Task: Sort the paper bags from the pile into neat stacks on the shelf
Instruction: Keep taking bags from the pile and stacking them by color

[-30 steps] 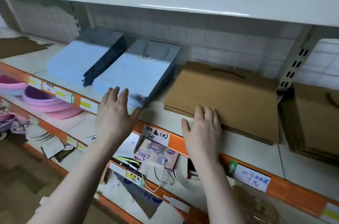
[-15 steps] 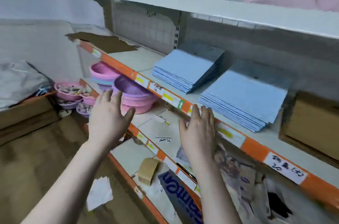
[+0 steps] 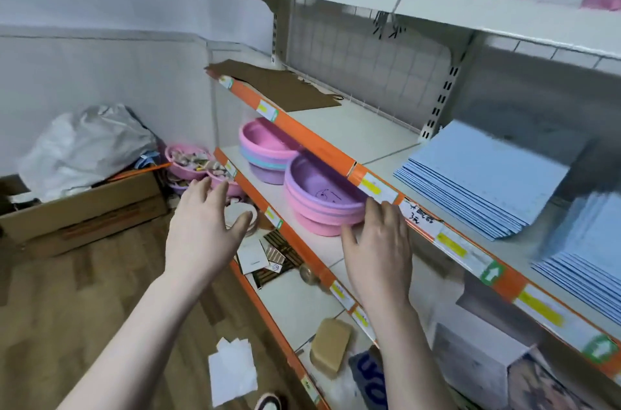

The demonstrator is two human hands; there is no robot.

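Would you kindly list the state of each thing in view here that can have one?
Left hand: open, holding nothing.
Right hand: open, holding nothing.
Blue paper bags: flat, in a neat stack on the shelf.
Brown paper bags: lying flat at the shelf's far end.
Purple basin: upright, nested in pink ones.
Cardboard box: open.

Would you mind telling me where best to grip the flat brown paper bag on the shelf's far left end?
Probably the brown paper bag's front edge, which overhangs the shelf lip. It lies flat, so come from the aisle side, thumb on top, fingers beneath.
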